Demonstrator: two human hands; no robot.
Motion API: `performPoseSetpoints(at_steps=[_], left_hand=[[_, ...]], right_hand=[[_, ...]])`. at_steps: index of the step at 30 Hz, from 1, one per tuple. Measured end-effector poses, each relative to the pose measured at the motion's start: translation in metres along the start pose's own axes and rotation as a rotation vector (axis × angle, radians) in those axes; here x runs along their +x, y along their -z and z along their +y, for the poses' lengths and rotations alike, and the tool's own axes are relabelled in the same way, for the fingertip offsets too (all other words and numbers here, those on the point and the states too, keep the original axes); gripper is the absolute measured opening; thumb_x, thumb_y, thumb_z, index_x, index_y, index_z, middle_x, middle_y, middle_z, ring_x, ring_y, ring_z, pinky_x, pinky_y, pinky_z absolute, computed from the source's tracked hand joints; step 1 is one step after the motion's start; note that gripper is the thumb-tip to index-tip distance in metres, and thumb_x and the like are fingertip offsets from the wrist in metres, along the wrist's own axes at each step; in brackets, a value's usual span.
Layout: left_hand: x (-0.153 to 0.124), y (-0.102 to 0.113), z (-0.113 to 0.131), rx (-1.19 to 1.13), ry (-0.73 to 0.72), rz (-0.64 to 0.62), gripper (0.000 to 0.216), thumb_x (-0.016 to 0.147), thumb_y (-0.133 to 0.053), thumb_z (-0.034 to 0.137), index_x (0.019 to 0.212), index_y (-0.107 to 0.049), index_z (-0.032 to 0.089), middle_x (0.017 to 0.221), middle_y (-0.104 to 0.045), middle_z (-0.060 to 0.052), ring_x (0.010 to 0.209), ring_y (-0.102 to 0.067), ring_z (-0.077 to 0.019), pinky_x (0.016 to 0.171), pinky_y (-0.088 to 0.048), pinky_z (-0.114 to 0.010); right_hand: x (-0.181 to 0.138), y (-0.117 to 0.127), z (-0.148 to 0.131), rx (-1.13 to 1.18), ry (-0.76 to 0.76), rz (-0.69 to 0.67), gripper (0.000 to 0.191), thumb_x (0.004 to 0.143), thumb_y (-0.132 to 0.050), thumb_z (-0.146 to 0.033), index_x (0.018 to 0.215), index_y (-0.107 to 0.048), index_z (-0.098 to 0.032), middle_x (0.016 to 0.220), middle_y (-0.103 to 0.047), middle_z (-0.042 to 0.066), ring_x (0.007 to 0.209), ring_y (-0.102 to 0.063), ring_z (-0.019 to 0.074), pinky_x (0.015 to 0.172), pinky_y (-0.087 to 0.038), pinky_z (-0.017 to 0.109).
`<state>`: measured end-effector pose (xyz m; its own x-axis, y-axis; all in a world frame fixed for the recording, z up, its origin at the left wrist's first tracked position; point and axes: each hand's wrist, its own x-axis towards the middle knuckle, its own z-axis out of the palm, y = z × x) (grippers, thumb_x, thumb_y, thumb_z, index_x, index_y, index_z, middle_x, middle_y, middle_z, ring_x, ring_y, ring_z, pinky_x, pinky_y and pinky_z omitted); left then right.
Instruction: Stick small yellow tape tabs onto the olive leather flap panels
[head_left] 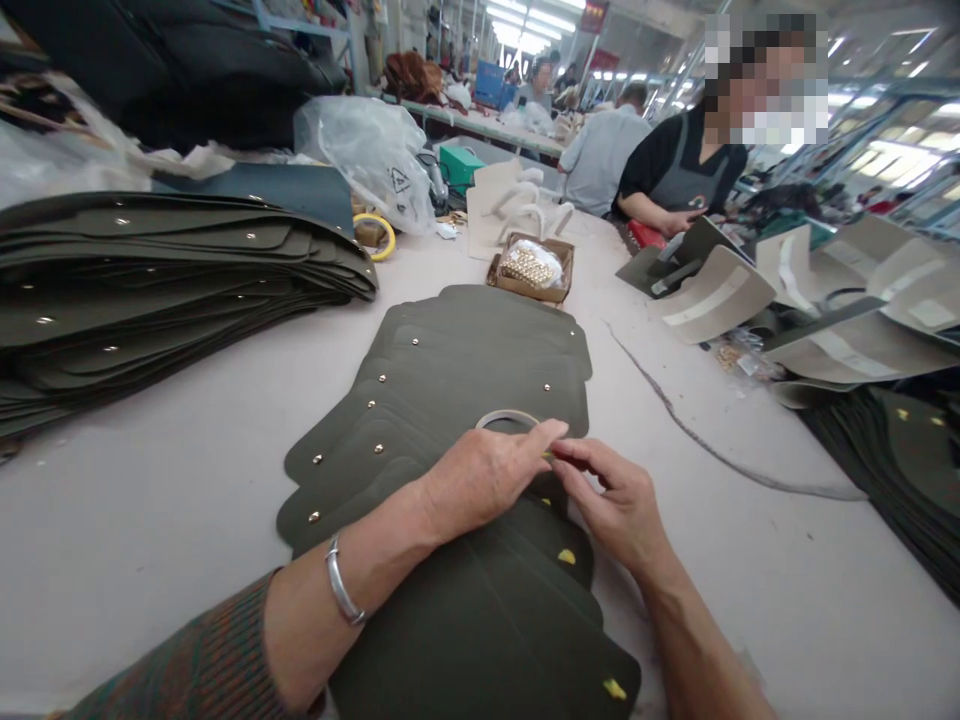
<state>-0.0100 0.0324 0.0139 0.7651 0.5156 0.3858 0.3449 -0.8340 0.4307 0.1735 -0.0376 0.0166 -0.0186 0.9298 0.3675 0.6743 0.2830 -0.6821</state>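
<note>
Left hand point(484, 475) is curling by tape roll point(507, 414), grip hidden | right hand point(619, 500) is pinching yellow scrap point(548, 455) | nearer olive panels point(480, 630) are bearing yellow patches point(567, 556), seemingly done; farther panels point(480, 345) seemingly remaining

The dark green panels point(495, 350) look like smooth, matt leather or a leather-like sheet, dotted with glossy metal studs point(379, 448). The bracelet point(343, 580) is polished, silvery metal; the sleeve point(195, 650) is ribbed, knitted cloth. The bench point(225, 480) has a pale, matt, smooth top. Behind, the bag point(367, 150) is crinkled, glossy, see-through plastic, and the brown box point(566, 268) looks like dull cardboard, with shiny gold-coloured pieces point(529, 266) inside.
</note>
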Motion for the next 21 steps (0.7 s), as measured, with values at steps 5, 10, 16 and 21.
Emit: performPoseSetpoints(at_steps=[5,10,16,21], left_hand=[[0.001,0.002,0.004,-0.012,0.019,-0.037,0.032,0.097,-0.044,0.024,0.127,-0.038,0.018,0.1,-0.07,-0.004,0.088,-0.069,-0.0181,0.07,-0.056,-0.026],[0.001,0.002,0.005,-0.014,0.065,-0.09,0.019,0.096,-0.044,0.023,0.114,-0.046,0.018,0.093,-0.069,-0.002,0.086,-0.068,-0.0175,0.069,-0.054,-0.025],[0.003,-0.001,0.005,0.042,0.121,-0.065,0.012,0.095,-0.042,0.02,0.091,-0.053,0.018,0.082,-0.066,0.0,0.077,-0.065,-0.015,0.064,-0.05,-0.022],[0.001,-0.003,0.009,0.095,0.064,0.032,0.015,0.094,-0.04,0.02,0.087,-0.053,0.018,0.076,-0.063,0.0,0.068,-0.06,-0.0134,0.06,-0.046,-0.022]], right_hand=[[0.003,-0.008,-0.004,-0.071,0.151,0.025,0.015,0.088,-0.051,-0.014,0.093,-0.064,-0.019,0.087,-0.07,0.004,0.08,-0.065,0.0146,0.074,-0.05,0.026],[0.0,-0.013,-0.002,-0.247,0.201,0.099,0.014,0.087,-0.049,-0.014,0.082,-0.062,-0.019,0.073,-0.066,0.001,0.065,-0.062,0.0124,0.062,-0.047,0.023],[-0.002,-0.019,-0.01,-0.243,-0.001,0.123,0.014,0.083,-0.052,-0.021,0.077,-0.064,-0.021,0.068,-0.067,0.001,0.06,-0.061,0.0134,0.062,-0.048,0.025],[0.006,-0.017,0.001,0.232,-0.461,0.171,0.021,0.077,-0.061,-0.037,0.073,-0.065,-0.017,0.056,-0.063,0.0,0.046,-0.055,0.012,0.046,-0.048,0.024]])
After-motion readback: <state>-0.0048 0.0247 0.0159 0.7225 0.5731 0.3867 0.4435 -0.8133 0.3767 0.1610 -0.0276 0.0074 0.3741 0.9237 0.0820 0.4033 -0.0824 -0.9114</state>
